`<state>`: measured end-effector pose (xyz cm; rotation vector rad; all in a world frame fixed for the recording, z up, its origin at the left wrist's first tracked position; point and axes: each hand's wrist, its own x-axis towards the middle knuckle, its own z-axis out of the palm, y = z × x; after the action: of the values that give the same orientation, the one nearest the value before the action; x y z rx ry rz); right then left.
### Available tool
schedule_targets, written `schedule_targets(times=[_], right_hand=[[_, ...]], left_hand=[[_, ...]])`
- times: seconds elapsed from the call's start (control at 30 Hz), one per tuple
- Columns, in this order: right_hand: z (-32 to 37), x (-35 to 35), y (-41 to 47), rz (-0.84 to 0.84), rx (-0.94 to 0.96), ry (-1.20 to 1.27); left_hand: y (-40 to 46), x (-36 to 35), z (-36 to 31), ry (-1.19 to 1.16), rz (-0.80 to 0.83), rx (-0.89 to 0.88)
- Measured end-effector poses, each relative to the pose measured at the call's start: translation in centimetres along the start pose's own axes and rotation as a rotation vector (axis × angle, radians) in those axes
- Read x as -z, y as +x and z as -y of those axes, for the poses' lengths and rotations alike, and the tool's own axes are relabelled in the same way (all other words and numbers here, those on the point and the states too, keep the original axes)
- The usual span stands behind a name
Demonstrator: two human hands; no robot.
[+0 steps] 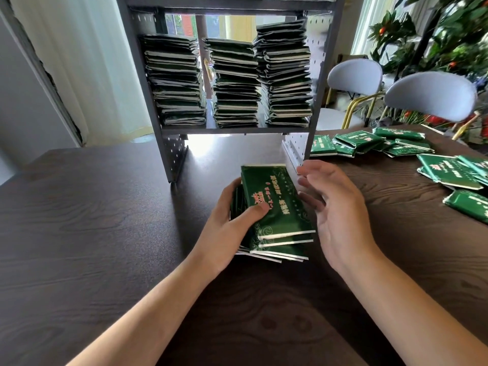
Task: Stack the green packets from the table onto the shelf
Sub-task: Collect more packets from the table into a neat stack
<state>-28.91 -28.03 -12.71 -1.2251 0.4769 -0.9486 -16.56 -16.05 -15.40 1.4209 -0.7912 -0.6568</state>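
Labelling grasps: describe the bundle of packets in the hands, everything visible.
The bundle of packets is a small pile of flat green foil-like packets with gold and red print and pale edges, fanned unevenly at the near end. It sits low over the dark table. The left hand grips its left side, thumb on top; the right hand is open beside it.

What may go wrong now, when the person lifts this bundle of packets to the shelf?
1. The bundle of packets is fanned at its near edge and only the left hand holds it; lower packets might slip out.
2. The three stacks on the shelf are tall and uneven, so a nudge may topple them.
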Motion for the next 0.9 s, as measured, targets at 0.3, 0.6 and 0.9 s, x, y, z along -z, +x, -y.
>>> schedule_targets(times=[0.3,0.6,0.9], right_hand=[[-0.7,-1.4,-1.0,0.136,-0.326,-0.195],[-1.3,-1.9,-2.7,0.309,0.072,-0.063],[-2.5,-0.8,-1.9,0.383,0.09,-0.125]], left_hand=[[-0.1,0.0,0.1,-0.083,0.009,0.022],[-1.0,-0.2,0.4,-0.155,0.108,-0.164],[-0.9,-0.3,0.4,-0.161,0.207,-0.109]])
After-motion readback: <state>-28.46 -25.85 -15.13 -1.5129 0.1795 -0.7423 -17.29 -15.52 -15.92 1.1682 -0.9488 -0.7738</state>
